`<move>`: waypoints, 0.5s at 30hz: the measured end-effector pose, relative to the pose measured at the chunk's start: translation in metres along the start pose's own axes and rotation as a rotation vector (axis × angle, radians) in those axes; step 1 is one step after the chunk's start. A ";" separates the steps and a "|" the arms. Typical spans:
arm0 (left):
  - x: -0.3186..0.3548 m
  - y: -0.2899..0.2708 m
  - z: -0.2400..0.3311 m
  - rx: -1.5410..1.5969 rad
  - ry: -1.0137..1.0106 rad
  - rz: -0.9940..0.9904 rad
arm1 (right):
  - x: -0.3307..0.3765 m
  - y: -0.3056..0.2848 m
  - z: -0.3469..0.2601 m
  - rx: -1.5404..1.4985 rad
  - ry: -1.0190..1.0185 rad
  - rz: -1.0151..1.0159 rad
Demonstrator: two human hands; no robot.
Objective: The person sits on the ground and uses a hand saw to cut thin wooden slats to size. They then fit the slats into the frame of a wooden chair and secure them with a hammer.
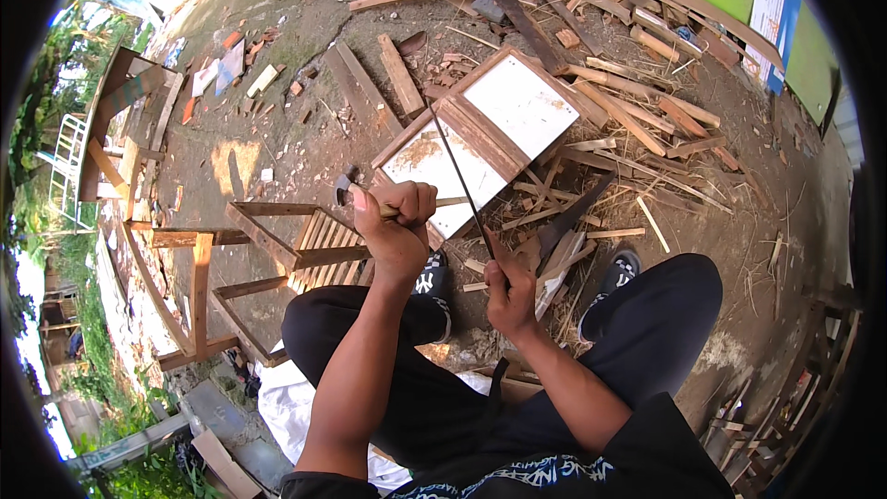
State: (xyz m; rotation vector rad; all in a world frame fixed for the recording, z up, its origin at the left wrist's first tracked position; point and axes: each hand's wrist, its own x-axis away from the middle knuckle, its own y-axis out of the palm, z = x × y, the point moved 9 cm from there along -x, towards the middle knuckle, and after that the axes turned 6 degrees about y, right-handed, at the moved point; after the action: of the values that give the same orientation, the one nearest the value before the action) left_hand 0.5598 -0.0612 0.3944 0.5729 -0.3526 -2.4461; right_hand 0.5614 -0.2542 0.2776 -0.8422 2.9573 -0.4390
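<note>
Gripped in my left hand (399,217) is a hammer (346,185). Its dark head sticks out left of the fist, and its pale handle shows again on the right. The fingers of my right hand (511,291) are closed round the lower end of a long, thin, dark strip (455,162), which slants up and away to the left. Whether it is a rod or a blade edge-on I cannot tell. Beyond both hands, a brown wooden frame with two white panels (522,97) lies on the ground, and the strip crosses in front of it.
A small slatted wooden chair (337,254) lies at the left, near a wooden frame (200,286). Piled boards and sticks (637,111) spread across the far right. A dark curved piece (573,222) lies beyond my right hand. White cloth (291,407) shows beside my left leg.
</note>
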 end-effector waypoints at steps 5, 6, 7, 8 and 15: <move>0.001 -0.006 -0.001 -0.006 -0.013 0.041 | -0.003 0.010 0.011 0.002 0.144 -0.096; 0.001 -0.006 -0.002 -0.001 -0.011 0.051 | -0.003 0.005 -0.001 -0.026 0.062 -0.050; 0.002 -0.007 -0.002 0.004 -0.010 0.061 | -0.003 -0.001 -0.014 -0.054 -0.020 -0.004; 0.003 -0.005 -0.004 0.004 -0.009 0.058 | 0.000 -0.009 -0.024 -0.078 -0.098 0.039; 0.005 -0.005 -0.003 -0.019 0.006 0.034 | 0.000 0.010 0.014 0.049 0.137 -0.071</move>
State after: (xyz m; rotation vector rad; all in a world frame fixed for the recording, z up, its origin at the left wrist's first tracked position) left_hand 0.5548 -0.0608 0.3886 0.5617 -0.3338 -2.4119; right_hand 0.5580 -0.2497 0.2612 -0.9516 3.0328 -0.5933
